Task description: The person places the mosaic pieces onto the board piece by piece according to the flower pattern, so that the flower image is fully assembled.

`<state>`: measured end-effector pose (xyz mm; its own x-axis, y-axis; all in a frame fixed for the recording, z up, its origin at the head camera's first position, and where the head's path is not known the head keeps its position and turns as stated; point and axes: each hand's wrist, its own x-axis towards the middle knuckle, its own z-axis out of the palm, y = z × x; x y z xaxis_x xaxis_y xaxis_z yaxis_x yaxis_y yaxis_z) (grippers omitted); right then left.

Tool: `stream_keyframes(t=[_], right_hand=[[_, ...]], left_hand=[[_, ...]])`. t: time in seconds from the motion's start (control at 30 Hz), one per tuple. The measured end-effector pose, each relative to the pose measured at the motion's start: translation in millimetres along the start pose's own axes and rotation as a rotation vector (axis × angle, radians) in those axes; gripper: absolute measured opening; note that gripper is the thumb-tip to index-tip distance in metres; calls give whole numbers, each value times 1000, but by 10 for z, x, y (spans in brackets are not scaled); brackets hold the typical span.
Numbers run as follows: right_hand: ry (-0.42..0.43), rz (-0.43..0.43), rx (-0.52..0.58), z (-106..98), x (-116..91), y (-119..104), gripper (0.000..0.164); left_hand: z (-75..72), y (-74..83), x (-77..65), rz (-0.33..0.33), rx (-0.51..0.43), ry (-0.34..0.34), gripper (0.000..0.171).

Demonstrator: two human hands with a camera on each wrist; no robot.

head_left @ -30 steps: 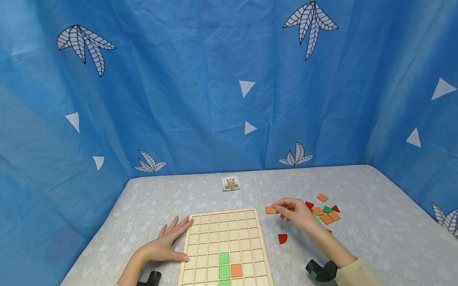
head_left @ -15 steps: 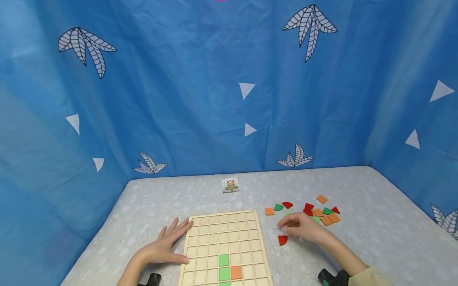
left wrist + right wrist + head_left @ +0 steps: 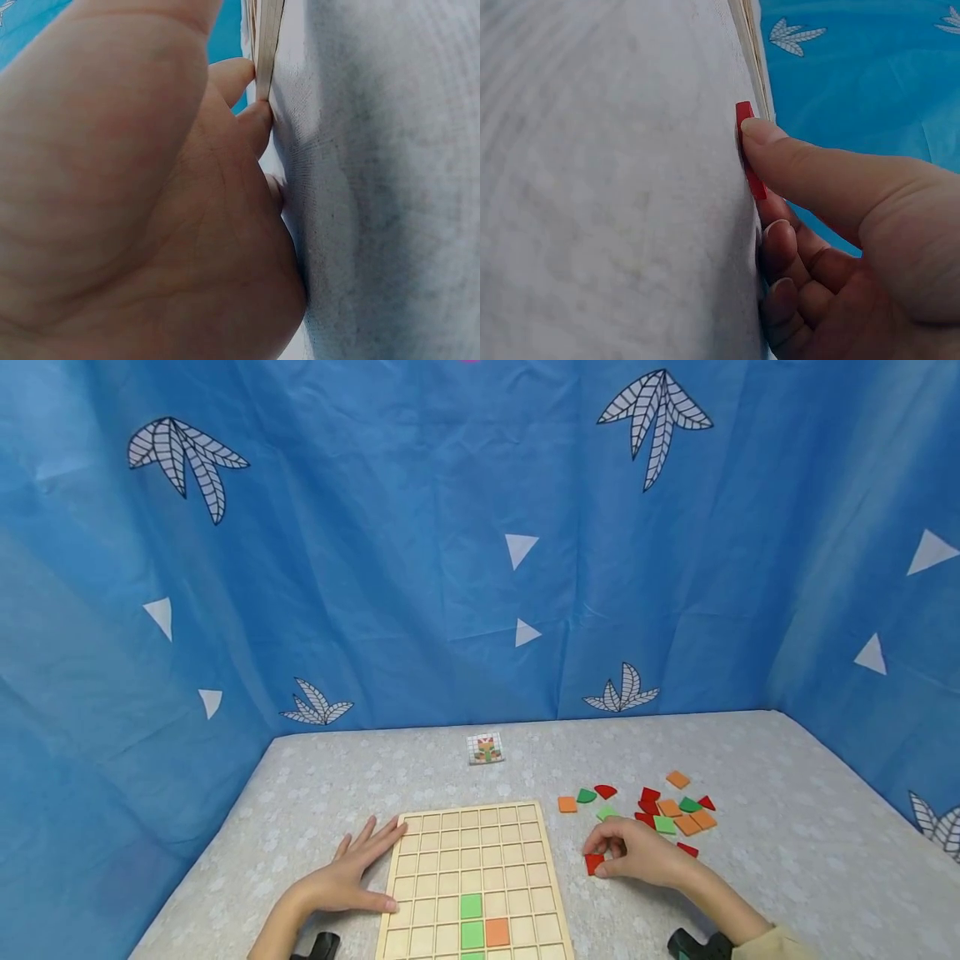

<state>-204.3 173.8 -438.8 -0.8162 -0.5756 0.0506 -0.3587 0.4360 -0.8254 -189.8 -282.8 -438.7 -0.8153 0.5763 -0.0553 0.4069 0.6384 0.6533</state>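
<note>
My right hand (image 3: 641,853) pinches a red quarter-circle tile (image 3: 592,863) between thumb and fingers, right of the wooden grid board (image 3: 448,862). In the right wrist view the thumb lies on the red tile (image 3: 743,111), close over the cloth; the far fingers are partly hidden. My left hand (image 3: 348,877) rests with spread fingers at the board's left edge, fingertips and thumb on its rim. In the left wrist view the fingertips meet the board's side. Green square tiles (image 3: 471,906) stand in one column of the grid, and an orange square tile (image 3: 497,932) sits beside them.
Several loose orange, red and green tiles (image 3: 688,824) lie right of the board. Nearer to it are an orange square (image 3: 567,805), a dark green piece (image 3: 587,796) and a red piece (image 3: 605,792). A small picture card (image 3: 486,748) lies behind the board; a blue curtain (image 3: 420,568) surrounds the table.
My right hand has left the loose pieces beside the orange square, come nearer to me and taken hold of the red quarter-circle tile. The left hand stays at the board's edge.
</note>
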Motion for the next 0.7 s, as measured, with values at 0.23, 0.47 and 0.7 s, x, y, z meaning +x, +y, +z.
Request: stream_keyframes(t=[0.23,0.47,0.7], right_hand=[[7,-10,-54,18,7,14,20],[13,-6,-52,5,13,15,17],[4,5,66,41,31,-59,7]], left_hand=[[9,-8,3,-7,10,5,99],[10,-11,1,1,14,9,99],[15,-11,10,3,12,7,99]])
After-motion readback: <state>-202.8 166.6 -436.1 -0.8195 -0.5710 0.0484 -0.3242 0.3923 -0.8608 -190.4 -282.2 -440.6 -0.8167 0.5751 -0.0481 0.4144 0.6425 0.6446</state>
